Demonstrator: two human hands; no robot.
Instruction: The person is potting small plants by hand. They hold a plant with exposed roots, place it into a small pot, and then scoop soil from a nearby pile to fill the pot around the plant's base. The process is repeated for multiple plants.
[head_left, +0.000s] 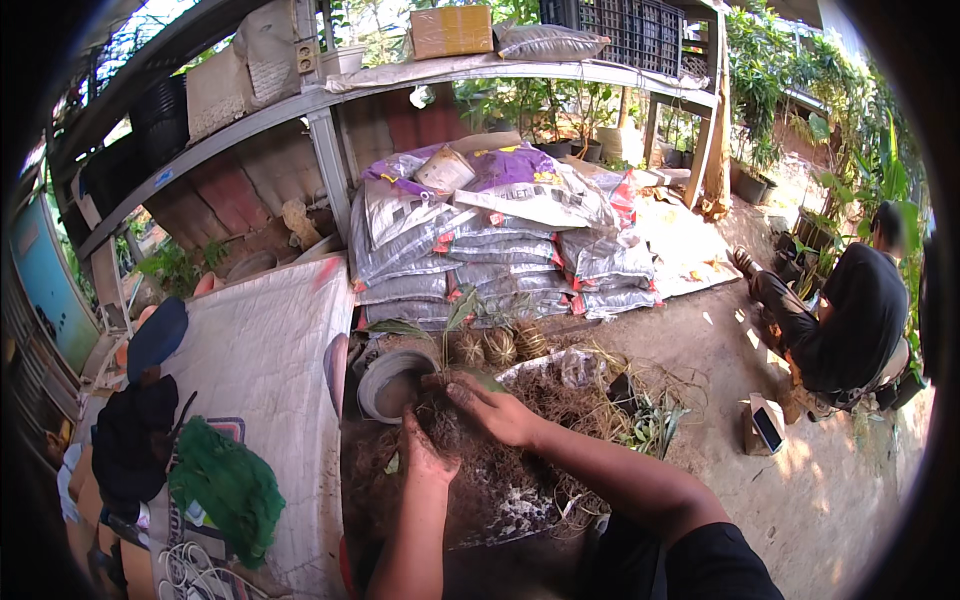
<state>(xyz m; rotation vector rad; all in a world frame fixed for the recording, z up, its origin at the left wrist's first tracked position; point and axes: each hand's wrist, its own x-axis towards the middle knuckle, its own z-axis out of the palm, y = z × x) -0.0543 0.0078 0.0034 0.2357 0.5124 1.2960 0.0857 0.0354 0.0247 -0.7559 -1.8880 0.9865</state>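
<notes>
Both my hands hold a dark clump of roots and soil (442, 424) with a leafy plant stem rising from it. My left hand (426, 448) cups the clump from the left and below. My right hand (491, 409) presses on its upper right side, fingers curled over it. A round grey plastic basin (391, 386) stands just beyond my left hand. Behind my hands several wrapped root balls (500, 346) sit in a row. To the right lies a heap of brown fibrous roots (581, 397), with cut green leaves (656, 427) at its edge.
Stacked filled sacks (495, 262) rise ahead, below a shelf. A white-covered table (277, 375) at left bears a green cloth (225, 487), dark clothing and white cable. At right a person (847, 322) sits on the ground near a small cardboard box (763, 427) with a phone against it.
</notes>
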